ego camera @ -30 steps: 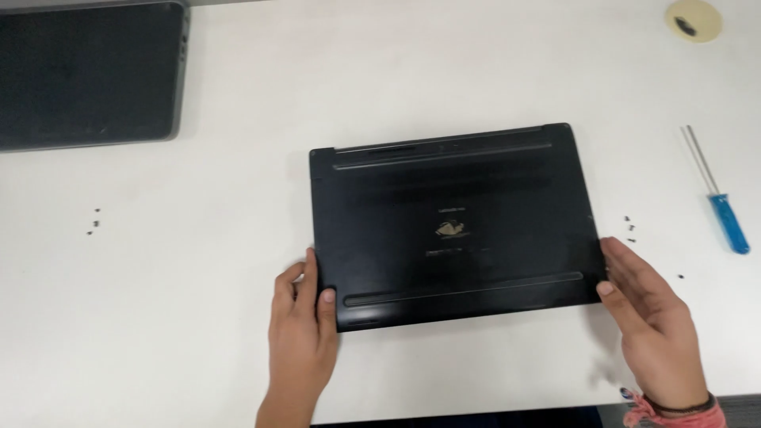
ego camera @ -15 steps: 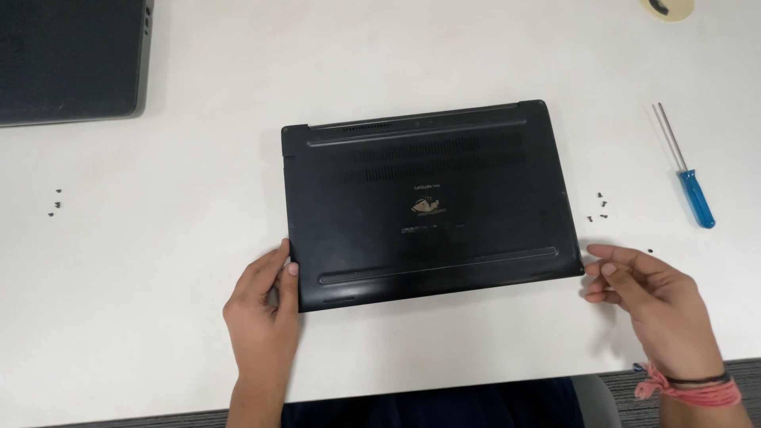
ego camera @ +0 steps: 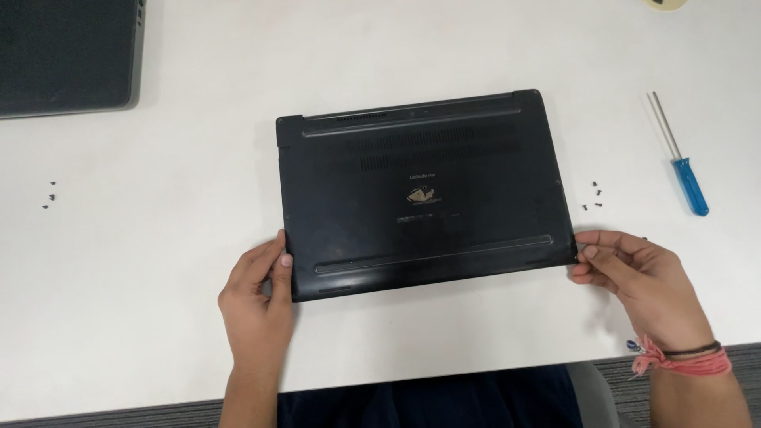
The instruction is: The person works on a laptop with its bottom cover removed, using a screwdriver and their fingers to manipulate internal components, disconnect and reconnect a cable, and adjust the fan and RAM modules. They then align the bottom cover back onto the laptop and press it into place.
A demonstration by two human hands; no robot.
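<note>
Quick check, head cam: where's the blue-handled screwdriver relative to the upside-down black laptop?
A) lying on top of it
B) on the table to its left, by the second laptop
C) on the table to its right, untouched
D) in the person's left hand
C: the blue-handled screwdriver lies on the white table right of the laptop, clear of both the left hand and right hand, which grip the laptop's near corners.

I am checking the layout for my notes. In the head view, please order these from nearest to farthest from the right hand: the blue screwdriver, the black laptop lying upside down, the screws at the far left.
From the right hand:
1. Black laptop, touching its fingertips at the near right corner.
2. Blue screwdriver, farther back on the right.
3. Screws at the far left, across the white table.
</note>
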